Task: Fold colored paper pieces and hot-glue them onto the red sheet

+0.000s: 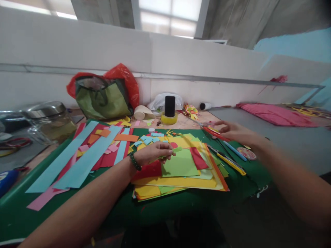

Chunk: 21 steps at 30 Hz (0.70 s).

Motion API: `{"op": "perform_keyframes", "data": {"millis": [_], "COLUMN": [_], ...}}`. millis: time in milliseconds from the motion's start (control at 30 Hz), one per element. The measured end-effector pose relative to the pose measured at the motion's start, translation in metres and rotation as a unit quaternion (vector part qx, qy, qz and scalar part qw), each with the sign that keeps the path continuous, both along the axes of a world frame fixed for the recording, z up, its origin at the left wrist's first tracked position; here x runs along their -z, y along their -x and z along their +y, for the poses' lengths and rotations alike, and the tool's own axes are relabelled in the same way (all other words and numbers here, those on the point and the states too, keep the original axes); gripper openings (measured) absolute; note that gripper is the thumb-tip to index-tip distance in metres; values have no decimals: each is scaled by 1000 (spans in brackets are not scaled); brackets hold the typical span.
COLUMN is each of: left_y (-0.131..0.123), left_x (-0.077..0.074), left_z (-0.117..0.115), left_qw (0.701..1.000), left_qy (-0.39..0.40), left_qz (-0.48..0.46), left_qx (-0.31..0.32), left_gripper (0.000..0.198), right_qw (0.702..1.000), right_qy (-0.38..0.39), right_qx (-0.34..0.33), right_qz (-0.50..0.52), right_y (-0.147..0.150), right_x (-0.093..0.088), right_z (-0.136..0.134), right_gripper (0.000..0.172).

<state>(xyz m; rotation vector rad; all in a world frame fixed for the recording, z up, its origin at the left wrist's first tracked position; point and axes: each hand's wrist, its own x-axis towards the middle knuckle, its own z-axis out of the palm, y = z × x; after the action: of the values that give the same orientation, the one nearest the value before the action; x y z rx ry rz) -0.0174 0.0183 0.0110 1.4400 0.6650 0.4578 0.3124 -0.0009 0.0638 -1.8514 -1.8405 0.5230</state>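
Between the pinched fingertips (168,148) of my left hand (152,153) sits a small light-green paper strip (177,149), held just above the light-green square sheet (179,166) that tops the stack of coloured paper sheets (181,182) on the green cutting mat (155,206). My right hand (232,132) lies over the red-handled scissors (214,134) at the mat's far edge, fingers curved and touching them, though blur keeps me from telling whether they grip. Near it lie a yellow utility knife (231,164) and a blue pen (235,151); long pale-blue paper strips (77,165) spread to the left.
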Motion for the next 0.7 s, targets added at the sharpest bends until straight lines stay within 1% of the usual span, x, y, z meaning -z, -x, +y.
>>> {"op": "perform_keyframes", "data": {"millis": [33,67,100,133,167,233,267,333,400,467,567,700], "left_y": [0,0,-1,-1,-1,-3,-4,-6,-9,-11,-13,-10], "left_x": [-1,-2,-3,-4,-5,-6,-6,-6,-5,-4,-3,-5], "left_z": [0,-1,-2,-3,-4,-7,-9,-12,-16,-19,-22,-18], "left_qw": [1000,1000,1000,1000,999,998,997,997,997,998,998,998], "left_qy": [-4,-7,-12,-17,-23,-31,-32,-24,-8,1,-8,-20], "left_qz": [0,3,8,15,25,42,49,52,46,39,26,34], "left_qx": [3,6,10,16,24,39,46,55,56,56,58,53], "left_gripper": [40,40,40,40,39,37,36,37,40,43,45,43], "right_qw": [995,984,971,963,959,958,960,969,971,968,968,961], "right_qy": [-3,-39,-80,-97,-87,-28,-3,13,3,8,28,43], "right_qx": [6,18,25,17,-3,-53,-67,-74,-91,-111,-112,-107], "right_qz": [97,174,222,252,271,282,271,236,222,223,224,253], "right_y": [-1,0,4,10,18,38,49,71,91,106,119,125], "right_x": [-3,-5,-6,-6,-7,-6,-5,-1,6,14,22,22], "right_z": [-18,-35,-51,-65,-75,-88,-90,-88,-82,-74,-65,-61], "right_gripper": [59,65,69,70,68,66,65,57,51,51,58,63]}}
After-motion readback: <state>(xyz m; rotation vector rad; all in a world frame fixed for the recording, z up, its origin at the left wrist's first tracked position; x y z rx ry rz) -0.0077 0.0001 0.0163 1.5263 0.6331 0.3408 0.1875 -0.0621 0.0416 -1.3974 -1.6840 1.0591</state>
